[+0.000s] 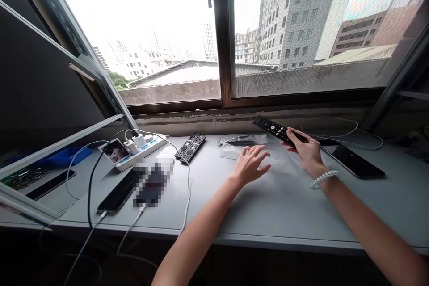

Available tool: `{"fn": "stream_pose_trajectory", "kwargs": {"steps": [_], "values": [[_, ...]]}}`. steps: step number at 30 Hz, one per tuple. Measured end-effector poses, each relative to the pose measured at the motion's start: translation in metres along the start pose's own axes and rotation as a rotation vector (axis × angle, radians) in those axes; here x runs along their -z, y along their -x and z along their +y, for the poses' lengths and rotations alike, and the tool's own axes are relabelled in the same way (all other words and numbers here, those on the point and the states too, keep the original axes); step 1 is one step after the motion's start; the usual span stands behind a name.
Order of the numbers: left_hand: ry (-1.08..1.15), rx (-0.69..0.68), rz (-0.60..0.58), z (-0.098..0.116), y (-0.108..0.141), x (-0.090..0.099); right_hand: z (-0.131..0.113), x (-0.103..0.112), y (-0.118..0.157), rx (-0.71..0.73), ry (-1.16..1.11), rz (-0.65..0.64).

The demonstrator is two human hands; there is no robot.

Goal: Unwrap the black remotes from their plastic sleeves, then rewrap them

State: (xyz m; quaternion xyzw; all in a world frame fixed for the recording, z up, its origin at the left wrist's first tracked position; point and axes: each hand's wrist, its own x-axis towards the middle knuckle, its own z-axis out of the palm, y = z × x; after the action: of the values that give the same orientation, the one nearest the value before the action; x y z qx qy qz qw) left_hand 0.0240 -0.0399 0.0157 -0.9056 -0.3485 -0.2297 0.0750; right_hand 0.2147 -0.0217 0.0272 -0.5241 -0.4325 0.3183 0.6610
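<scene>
My right hand [305, 149] grips a long black remote control [275, 129] by its near end, lifted slightly over the grey sill table [275, 205]. A white bead bracelet sits on that wrist. My left hand [250, 164] hovers with fingers spread above a clear plastic bag [234, 151] lying flat on the table. Just behind it lies another clear bag with a dark remote inside [241, 140]. Two more black remotes [191, 146] lie side by side further left.
A white power strip [142, 151] with chargers and cables sits at the left, beside charging phones [115, 196]. A dark phone [355, 161] and a looped white cable [338, 133] lie at the right. A metal shelf frame [63, 138] juts in from the left. The window is behind.
</scene>
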Motion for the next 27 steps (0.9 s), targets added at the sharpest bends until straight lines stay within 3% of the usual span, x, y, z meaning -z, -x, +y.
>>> {"fn": "stream_pose_trajectory", "kwargs": {"steps": [6, 10, 14, 17, 20, 23, 27], "values": [[0.002, 0.047, -0.209, -0.010, 0.003, -0.011, 0.001, -0.001, 0.001, -0.084, -0.025, -0.073], [-0.052, 0.141, -0.260, -0.022, 0.003, 0.004, -0.002, -0.002, 0.005, -0.080, 0.001, -0.092], [-0.129, 0.347, -0.233, -0.027, 0.006, 0.019, -0.004, -0.003, 0.009, 0.033, 0.064, -0.094], [-0.214, 0.449, -0.151, -0.026, 0.006, 0.023, -0.003, -0.006, 0.013, 0.189, 0.209, -0.088], [-0.229, 0.458, -0.092, -0.022, 0.004, 0.021, -0.002, -0.008, 0.017, 0.511, 0.355, -0.098], [-0.160, 0.389, -0.116, -0.017, 0.000, 0.014, -0.004, -0.009, 0.020, 0.780, 0.387, -0.136], [-0.071, 0.266, -0.173, -0.012, -0.002, 0.007, -0.008, -0.006, 0.021, 0.956, 0.460, -0.150]]}}
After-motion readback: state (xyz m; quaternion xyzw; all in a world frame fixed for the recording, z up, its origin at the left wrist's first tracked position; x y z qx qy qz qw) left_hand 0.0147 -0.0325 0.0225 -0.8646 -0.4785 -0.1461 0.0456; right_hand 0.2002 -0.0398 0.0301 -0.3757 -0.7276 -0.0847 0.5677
